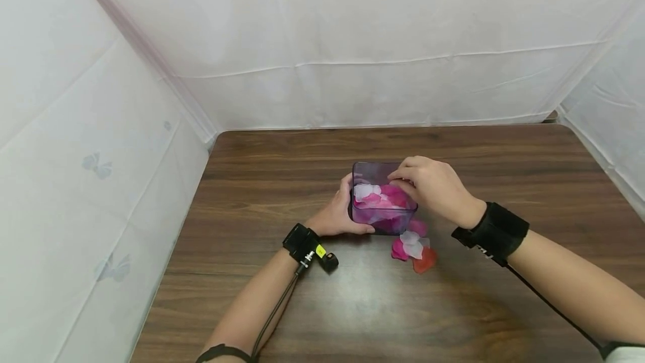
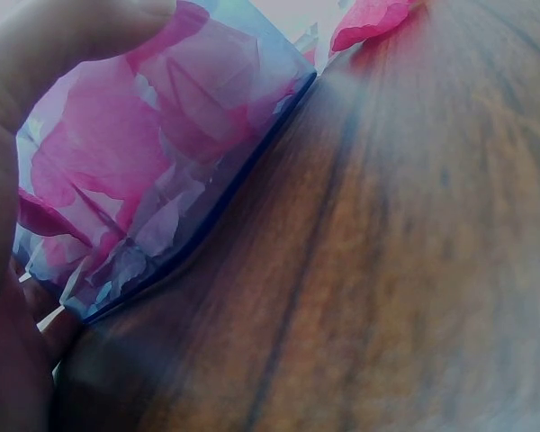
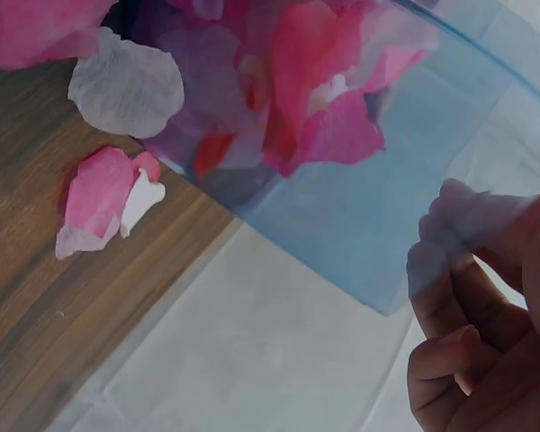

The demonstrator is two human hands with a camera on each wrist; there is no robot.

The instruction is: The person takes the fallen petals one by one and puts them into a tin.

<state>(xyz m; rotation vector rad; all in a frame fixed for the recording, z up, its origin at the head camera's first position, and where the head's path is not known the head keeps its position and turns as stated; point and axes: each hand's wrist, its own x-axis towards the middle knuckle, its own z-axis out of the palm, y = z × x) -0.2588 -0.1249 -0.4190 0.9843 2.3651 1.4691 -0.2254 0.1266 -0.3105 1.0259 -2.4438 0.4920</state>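
My left hand (image 1: 335,212) grips a clear purple-tinted plastic box (image 1: 372,171) from its left side, the thumb along the near wall. Inside lie pink, white and red artificial flower petals (image 1: 380,198), pressed against the see-through wall in the left wrist view. Over the box's right rim reaches my right hand (image 1: 430,184), its fingers bent and the thumb close to the index fingertip. In the right wrist view those fingers (image 3: 432,288) show partly through the clear wall (image 3: 342,234). Whether a petal is between them is unclear.
A small heap of loose petals (image 1: 412,245), pink, white and red, lies on the brown wooden table (image 1: 262,184) by the box's near right corner. White cloth (image 1: 322,94) hangs behind the table and at both sides. Each wrist wears a black strap with a cable.
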